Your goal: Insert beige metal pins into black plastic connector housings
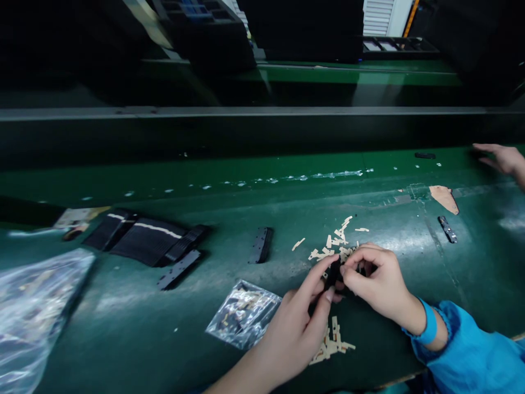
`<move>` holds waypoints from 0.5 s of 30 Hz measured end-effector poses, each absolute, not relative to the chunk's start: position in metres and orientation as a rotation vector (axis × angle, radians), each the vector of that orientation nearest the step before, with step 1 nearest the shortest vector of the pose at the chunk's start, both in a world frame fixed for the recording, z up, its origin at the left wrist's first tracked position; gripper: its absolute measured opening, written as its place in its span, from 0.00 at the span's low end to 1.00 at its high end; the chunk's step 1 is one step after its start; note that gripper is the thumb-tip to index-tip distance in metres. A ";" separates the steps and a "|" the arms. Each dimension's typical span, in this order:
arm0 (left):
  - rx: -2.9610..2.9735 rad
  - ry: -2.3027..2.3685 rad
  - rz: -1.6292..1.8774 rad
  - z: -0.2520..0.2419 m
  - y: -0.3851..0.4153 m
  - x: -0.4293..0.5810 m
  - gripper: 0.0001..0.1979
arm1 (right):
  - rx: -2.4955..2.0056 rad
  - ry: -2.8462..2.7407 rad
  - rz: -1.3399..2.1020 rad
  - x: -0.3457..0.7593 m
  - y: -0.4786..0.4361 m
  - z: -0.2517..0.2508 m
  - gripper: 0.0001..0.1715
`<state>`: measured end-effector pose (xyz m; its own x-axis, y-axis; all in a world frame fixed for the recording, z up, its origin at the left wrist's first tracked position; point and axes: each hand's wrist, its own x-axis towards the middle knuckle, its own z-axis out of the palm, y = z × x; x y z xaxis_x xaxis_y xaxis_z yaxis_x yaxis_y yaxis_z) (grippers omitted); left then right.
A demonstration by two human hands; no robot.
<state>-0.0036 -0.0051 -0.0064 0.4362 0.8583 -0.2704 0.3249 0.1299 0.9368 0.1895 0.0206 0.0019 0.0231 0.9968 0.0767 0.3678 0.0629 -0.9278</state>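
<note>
My left hand (301,317) is closed on a small black plastic part (333,273), held between thumb and fingers. My right hand (375,279) comes against the part's right side, its thumb and forefinger pinched together; anything between those fingertips is hidden. Behind and under the hands lie many small cream-coloured strips (338,238), with another loose pile (334,342) nearer the front edge. A clear plastic bag (244,312) of small pieces rests left of my left hand. Farther left stands a single black part (261,245).
Rows of black parts (147,239) lie at left, another black part (178,270) beside them. A large clear bag (36,317) fills the left corner. At right are a tan scrap (444,198) and a small black piece (447,229). Another person's hand (502,158) reaches in.
</note>
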 end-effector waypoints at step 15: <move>0.897 0.898 0.617 0.002 0.004 -0.001 0.29 | -1.457 -1.323 1.144 0.193 0.022 0.001 0.05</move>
